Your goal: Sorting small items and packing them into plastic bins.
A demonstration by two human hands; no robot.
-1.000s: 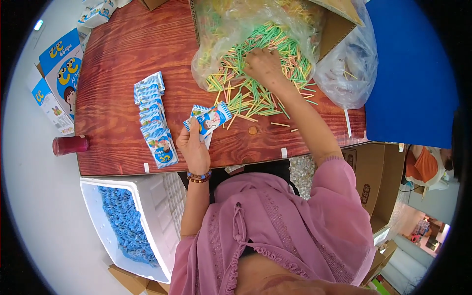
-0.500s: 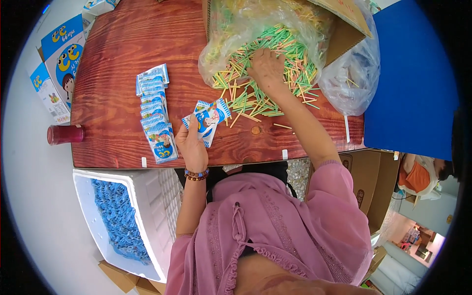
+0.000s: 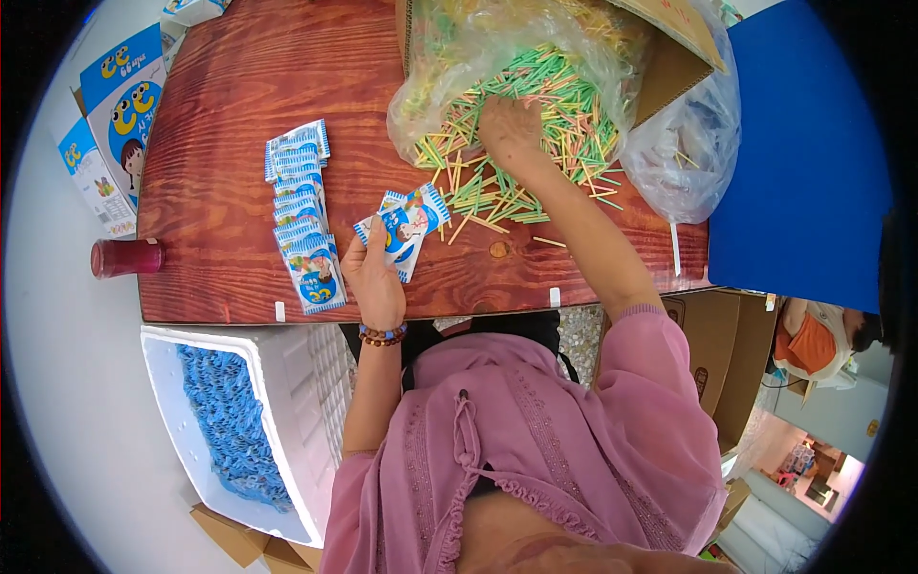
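I see the left hand (image 3: 376, 280) pinching two small packets (image 3: 413, 223) over the red table (image 3: 220, 220). The right hand (image 3: 513, 136) is in the colored sticks (image 3: 564, 105); I can't tell its fingers' shape.

From my end, the left hand (image 3: 377, 285) pinches, thumb (image 3: 377, 237) uppermost; the right hand (image 3: 512, 134) reaches farther forward (fingertips hidden from me), its bare forearm (image 3: 591, 234) slanting inward.

Packets (image 3: 413, 220) blue, white; sticks (image 3: 578, 124) green, yellow, pink; tabletop (image 3: 215, 206) reddish, grained.
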